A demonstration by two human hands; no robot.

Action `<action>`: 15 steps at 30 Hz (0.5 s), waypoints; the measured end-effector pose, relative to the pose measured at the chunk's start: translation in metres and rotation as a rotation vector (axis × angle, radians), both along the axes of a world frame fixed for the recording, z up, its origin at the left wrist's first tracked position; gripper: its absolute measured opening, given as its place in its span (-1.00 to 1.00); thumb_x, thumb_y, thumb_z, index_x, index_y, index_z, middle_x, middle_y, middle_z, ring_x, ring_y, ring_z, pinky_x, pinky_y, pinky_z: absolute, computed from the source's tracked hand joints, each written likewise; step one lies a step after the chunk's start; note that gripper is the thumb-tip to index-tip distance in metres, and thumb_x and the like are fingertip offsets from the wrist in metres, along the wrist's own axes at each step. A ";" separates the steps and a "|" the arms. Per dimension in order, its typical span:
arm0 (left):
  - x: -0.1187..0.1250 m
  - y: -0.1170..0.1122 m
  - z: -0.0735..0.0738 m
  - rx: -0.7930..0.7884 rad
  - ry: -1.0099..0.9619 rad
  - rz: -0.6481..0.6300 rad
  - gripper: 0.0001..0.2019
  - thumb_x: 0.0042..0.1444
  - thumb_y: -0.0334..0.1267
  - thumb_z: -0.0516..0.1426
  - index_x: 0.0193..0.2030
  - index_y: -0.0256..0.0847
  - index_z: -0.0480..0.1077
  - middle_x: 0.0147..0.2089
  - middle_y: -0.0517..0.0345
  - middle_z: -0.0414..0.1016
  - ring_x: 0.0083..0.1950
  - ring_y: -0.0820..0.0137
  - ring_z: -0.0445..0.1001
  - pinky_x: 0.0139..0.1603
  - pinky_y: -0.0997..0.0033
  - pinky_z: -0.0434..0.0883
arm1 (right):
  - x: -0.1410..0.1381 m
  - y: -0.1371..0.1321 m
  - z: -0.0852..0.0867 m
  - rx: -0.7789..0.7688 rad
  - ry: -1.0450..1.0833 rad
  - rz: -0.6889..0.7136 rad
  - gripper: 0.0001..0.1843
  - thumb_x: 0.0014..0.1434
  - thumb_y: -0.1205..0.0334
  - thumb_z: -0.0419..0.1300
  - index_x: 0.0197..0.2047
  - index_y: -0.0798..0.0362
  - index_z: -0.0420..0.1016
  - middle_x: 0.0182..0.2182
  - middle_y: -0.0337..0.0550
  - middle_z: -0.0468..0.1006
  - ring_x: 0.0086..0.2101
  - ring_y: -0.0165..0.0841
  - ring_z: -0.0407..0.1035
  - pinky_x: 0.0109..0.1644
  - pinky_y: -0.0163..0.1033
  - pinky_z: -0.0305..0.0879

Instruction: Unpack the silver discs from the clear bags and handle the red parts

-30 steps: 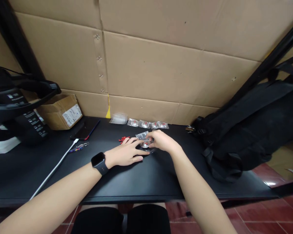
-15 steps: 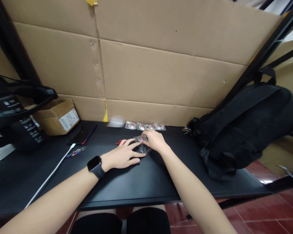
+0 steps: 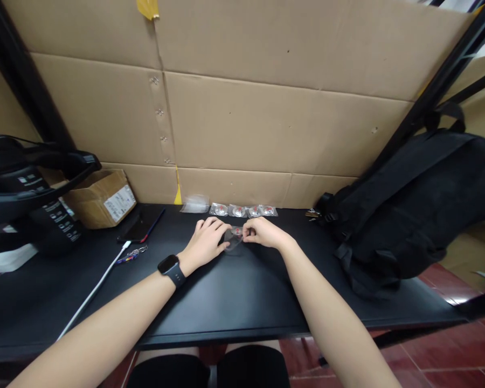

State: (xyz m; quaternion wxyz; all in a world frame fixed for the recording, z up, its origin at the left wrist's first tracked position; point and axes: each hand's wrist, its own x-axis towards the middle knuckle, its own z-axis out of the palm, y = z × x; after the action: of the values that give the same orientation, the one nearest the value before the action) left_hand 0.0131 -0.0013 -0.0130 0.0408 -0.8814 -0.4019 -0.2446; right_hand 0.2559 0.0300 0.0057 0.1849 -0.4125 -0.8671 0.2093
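- Left hand (image 3: 205, 240), black smartwatch (image 3: 172, 269) on its wrist, lies palm down on the black table (image 3: 242, 302). Its fingers are curled and its thumb and fingertips are closed on the left edge of a small clear plastic bag with a red-and-silver piece inside (image 3: 234, 237).
- Right hand (image 3: 262, 233) is closed in a fingertip pinch on the same bag's right edge.
- The bag sits between the two hands, low on the table and mid-table in depth. Whether it is lifted or touching the table I cannot tell.
- Step in hand, as I judge it: two-handed fingertip work at the bag's mouth, with the piece inside it.
- What that grip calls for, as I judge it: a light, steady pinch on both sides, because the film is thin and slippery and the piece is small.
- Count near the hands: 1 bag held, 2 hands on it.
- Left of the hands: 1 white cable (image 3: 92, 291), 1 small keyring (image 3: 131, 254), 1 dark phone (image 3: 141, 223).
- Further left: 1 brown cardboard box with a white label (image 3: 101, 196).
- Back edge of the table: 4 filled clear packets in a row (image 3: 244, 210), each with a round silver-and-red piece, just beside one another.
- 1 clear bag that looks empty (image 3: 194, 205) lies just left of the row.
- Right: 1 black fabric backpack (image 3: 412, 210), leaning well apart from the hands.
- Behind everything: brown cardboard sheet wall (image 3: 267, 124).
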 end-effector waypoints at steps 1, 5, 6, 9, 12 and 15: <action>0.001 0.001 -0.001 -0.004 -0.004 -0.002 -0.78 0.23 -0.20 0.20 0.01 -0.03 0.45 0.08 0.06 0.52 0.20 0.11 0.29 0.07 0.06 0.17 | 0.001 0.000 0.000 -0.037 0.032 0.004 -0.96 0.08 0.35 0.34 -0.39 0.09 0.57 -0.47 -0.23 0.56 -0.43 -0.41 0.42 -0.30 -0.35 0.24; 0.001 0.001 -0.001 -0.078 -0.087 0.020 -0.88 0.29 -0.19 0.14 -0.21 -0.06 0.51 -0.01 0.13 0.57 0.15 0.17 0.34 0.04 0.09 0.13 | 0.008 0.002 0.001 -0.194 0.104 -0.023 -0.86 0.12 0.20 0.32 -0.32 0.10 0.60 -0.47 -0.21 0.59 -0.45 -0.39 0.41 -0.35 -0.35 0.24; 0.000 0.001 -0.001 -0.107 -0.119 0.036 -0.87 0.29 -0.18 0.13 -0.22 -0.06 0.51 -0.02 0.14 0.57 0.14 0.18 0.34 0.04 0.09 0.13 | 0.009 0.003 0.001 -0.198 0.088 -0.029 -0.83 0.15 0.17 0.30 -0.32 0.11 0.61 -0.48 -0.20 0.59 -0.46 -0.39 0.39 -0.36 -0.34 0.23; 0.001 -0.001 0.000 -0.184 -0.170 0.080 -0.80 0.30 -0.15 0.10 -0.26 -0.08 0.53 -0.05 0.14 0.59 0.11 0.18 0.36 0.03 0.10 0.13 | 0.008 0.002 0.002 -0.133 -0.014 -0.034 -0.73 0.22 0.15 0.21 -0.41 0.11 0.63 -0.51 -0.20 0.57 -0.48 -0.41 0.34 -0.35 -0.33 0.18; 0.002 -0.003 0.001 -0.152 -0.147 0.097 -0.73 0.31 -0.15 0.07 -0.34 -0.12 0.52 -0.10 0.10 0.59 0.09 0.18 0.37 0.02 0.10 0.13 | 0.002 -0.002 0.004 -0.078 -0.084 -0.138 -0.74 0.17 0.17 0.28 -0.50 0.10 0.60 -0.55 -0.21 0.54 -0.50 -0.41 0.31 -0.37 -0.31 0.14; 0.004 -0.004 0.001 -0.066 -0.095 0.130 -0.70 0.31 -0.11 0.09 -0.41 -0.15 0.49 -0.18 0.06 0.57 0.05 0.17 0.36 0.00 0.09 0.12 | -0.006 -0.008 0.007 0.051 -0.070 -0.253 -0.84 -0.03 0.22 0.45 -0.46 0.08 0.59 -0.51 -0.23 0.53 -0.47 -0.41 0.34 -0.36 -0.32 0.13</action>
State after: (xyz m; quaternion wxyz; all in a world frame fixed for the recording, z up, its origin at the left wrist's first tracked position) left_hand 0.0173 -0.0048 -0.0124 0.0085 -0.8418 -0.4675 -0.2698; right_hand 0.2499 0.0220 0.0125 0.1900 -0.5208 -0.8190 0.1478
